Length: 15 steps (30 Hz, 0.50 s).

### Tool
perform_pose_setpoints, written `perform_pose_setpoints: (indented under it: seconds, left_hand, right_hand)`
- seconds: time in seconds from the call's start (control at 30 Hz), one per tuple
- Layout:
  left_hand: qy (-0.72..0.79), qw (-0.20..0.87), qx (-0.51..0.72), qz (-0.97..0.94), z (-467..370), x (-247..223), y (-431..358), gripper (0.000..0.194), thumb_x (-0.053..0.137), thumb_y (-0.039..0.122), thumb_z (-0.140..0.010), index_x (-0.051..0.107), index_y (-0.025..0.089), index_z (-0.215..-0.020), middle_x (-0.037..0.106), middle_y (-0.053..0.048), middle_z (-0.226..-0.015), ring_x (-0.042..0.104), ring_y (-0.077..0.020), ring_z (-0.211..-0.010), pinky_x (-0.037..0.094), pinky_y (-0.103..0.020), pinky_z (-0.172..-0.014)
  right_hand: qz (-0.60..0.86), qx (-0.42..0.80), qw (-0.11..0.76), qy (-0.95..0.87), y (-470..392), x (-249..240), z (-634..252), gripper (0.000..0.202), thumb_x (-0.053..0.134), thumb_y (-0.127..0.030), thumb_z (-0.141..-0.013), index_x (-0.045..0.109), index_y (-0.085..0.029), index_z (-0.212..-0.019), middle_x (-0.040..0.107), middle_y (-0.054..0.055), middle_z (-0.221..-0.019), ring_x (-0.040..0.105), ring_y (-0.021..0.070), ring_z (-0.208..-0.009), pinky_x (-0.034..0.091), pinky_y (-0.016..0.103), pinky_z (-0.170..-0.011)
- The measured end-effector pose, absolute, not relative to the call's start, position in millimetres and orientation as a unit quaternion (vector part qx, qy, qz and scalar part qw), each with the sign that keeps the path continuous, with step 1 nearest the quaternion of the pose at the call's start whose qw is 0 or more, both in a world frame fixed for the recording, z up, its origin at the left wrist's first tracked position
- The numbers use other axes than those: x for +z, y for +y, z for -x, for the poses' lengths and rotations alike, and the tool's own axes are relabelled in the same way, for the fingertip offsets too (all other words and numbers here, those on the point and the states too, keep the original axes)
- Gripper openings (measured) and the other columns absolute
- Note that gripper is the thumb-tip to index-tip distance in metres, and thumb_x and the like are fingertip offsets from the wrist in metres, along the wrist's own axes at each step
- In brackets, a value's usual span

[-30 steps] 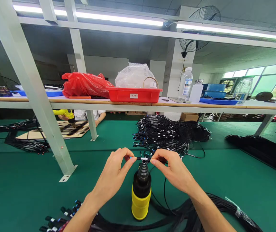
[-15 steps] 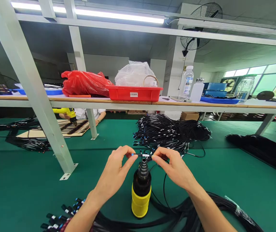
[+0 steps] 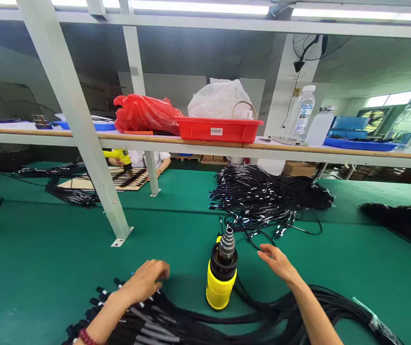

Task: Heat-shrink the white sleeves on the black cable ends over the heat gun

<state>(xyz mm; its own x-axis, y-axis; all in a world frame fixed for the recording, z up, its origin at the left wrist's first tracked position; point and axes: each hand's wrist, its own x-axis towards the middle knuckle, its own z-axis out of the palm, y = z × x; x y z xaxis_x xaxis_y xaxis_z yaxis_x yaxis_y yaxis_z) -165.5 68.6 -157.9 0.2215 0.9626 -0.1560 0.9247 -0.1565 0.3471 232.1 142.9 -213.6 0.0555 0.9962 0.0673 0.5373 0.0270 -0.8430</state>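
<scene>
A yellow and black heat gun (image 3: pixel 221 282) stands upright on the green table, its metal nozzle pointing up. To its left, my left hand (image 3: pixel 147 280) is over the near bundle of black cables (image 3: pixel 176 314), fingers curled downward; whether they pinch a cable is hidden. My right hand (image 3: pixel 276 261) is raised to the right of the heat gun, fingers apart and holding nothing. Behind it a loop of black cable runs toward the large pile of black cables (image 3: pixel 263 191) with white and blue marks.
A white post (image 3: pixel 79 124) rises at the left. The shelf holds a red bin (image 3: pixel 218 130), a red bag (image 3: pixel 146 114) and bottles. Behind it, a person's hand (image 3: pixel 163 165) shows near another yellow heat gun (image 3: pixel 121 155). More black cables (image 3: pixel 399 220) lie right.
My hands have moved apart from above the nozzle, the left down to the near bundle, the right outward. The short cable piece is no longer between them. The view has shifted.
</scene>
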Motion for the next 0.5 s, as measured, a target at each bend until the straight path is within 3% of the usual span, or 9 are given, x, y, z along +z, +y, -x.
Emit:
perform_pose_setpoints:
  seconds: [0.23,0.37,0.5]
  left_hand:
    - [0.608,0.183,-0.034,-0.772,192.4,-209.5,68.3,0.035,0.048,0.003,-0.069,0.063,0.023,-0.093,0.068,-0.002,-0.105,0.06,-0.0185,-0.104,0.041,-0.03,-0.095]
    - [0.592,0.172,-0.054,-0.785,195.9,-210.2,66.5,0.038,0.045,0.001,-0.067,0.064,0.023,-0.09,0.069,-0.002,-0.103,0.061,-0.0182,-0.101,0.044,-0.028,-0.091]
    - [0.583,0.138,-0.032,-0.8,208.4,-220.9,65.0,0.033,0.049,0.009,-0.069,0.068,0.027,-0.089,0.071,-0.001,-0.102,0.063,-0.021,-0.099,0.047,-0.03,-0.09]
  right_hand:
    - [0.593,0.364,0.345,-0.63,139.2,-214.0,-243.0,0.048,0.057,-0.05,-0.072,0.068,-0.014,-0.102,0.071,0.014,-0.109,0.066,0.0266,-0.103,0.051,0.036,-0.092]
    - [0.582,0.357,0.355,-0.638,138.5,-207.6,-246.4,0.047,0.057,-0.05,-0.072,0.068,-0.015,-0.101,0.071,0.013,-0.106,0.066,0.0262,-0.1,0.051,0.036,-0.091]
    - [0.574,0.349,0.369,-0.641,135.2,-207.2,-247.5,0.045,0.058,-0.05,-0.072,0.069,-0.015,-0.098,0.072,0.012,-0.099,0.067,0.0259,-0.095,0.052,0.036,-0.087]
